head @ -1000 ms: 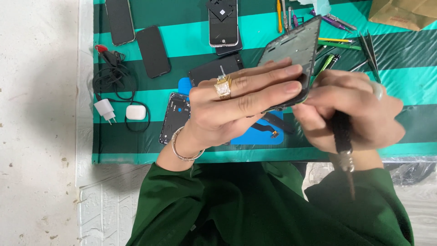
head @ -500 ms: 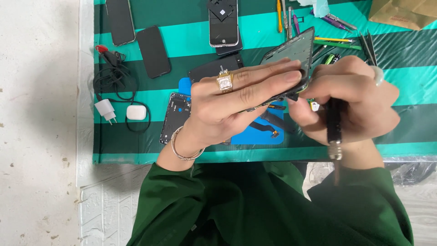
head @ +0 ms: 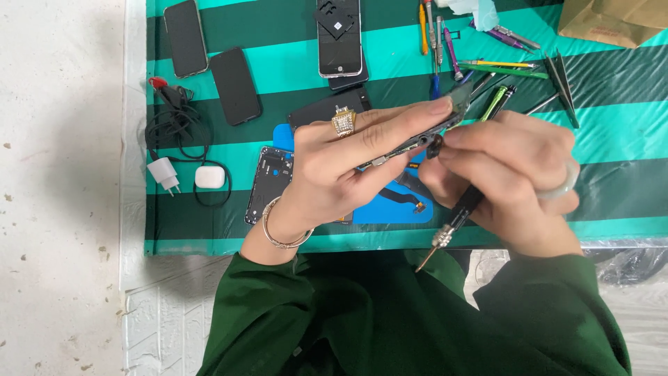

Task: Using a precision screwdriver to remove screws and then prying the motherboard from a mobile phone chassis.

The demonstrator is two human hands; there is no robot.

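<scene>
My left hand [head: 348, 163], with a gold ring and a bracelet, holds a dark phone frame [head: 454, 106] edge-on above the mat, fingers stretched along it. My right hand [head: 511, 177] is pressed against the frame's lower edge. It grips a black-handled screwdriver [head: 456, 216] whose metal tip points down towards my body. Its fingertips also pinch a small dark part [head: 435, 146] at the frame's edge. A pale ring sits on one right finger.
A green striped mat [head: 612, 139] carries two dark phones [head: 235, 85], an opened phone [head: 339, 38], a phone back cover [head: 268, 184], a blue pad [head: 390, 205], a white charger [head: 163, 174] with cable, an earbud case [head: 209, 177], several tools [head: 487, 66] and a brown bag [head: 612, 21].
The phone frame has tilted from showing its face to edge-on. My right hand moved up against its edge, and the screwdriver swung to a slant.
</scene>
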